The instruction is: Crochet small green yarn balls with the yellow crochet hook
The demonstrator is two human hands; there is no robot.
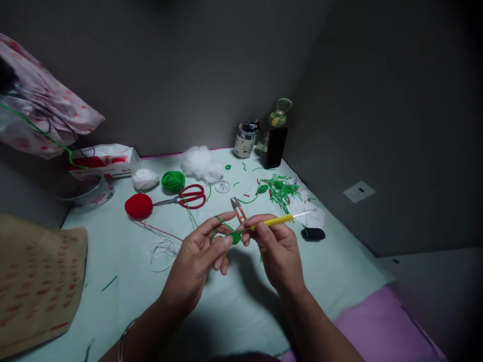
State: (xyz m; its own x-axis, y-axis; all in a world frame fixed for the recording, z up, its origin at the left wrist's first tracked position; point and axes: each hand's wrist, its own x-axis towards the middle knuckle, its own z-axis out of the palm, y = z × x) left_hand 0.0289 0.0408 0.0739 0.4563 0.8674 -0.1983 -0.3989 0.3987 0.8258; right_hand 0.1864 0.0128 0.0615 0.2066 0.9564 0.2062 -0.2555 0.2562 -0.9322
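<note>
My left hand [204, 248] pinches a small green crocheted piece [236, 238], with green yarn looped over its raised fingers. A yellow-handled crochet hook [272, 221] is in my right hand [278, 246], its metal tip at the green piece. The green strand runs back towards a green yarn ball [173, 181]. Just behind my hands lie orange thread snips [240, 211]. Red-handled scissors [192, 196] rest to the left, beside a red yarn ball [138, 206] and a white yarn ball [145, 178].
White stuffing [202, 163], a pen cup [245, 141], a green-lidded bottle [278, 116] and an upright phone [276, 147] stand at the back. Green yarn scraps [284, 193] and a black roll [313, 234] lie right. A brown paper bag [41, 286] is left.
</note>
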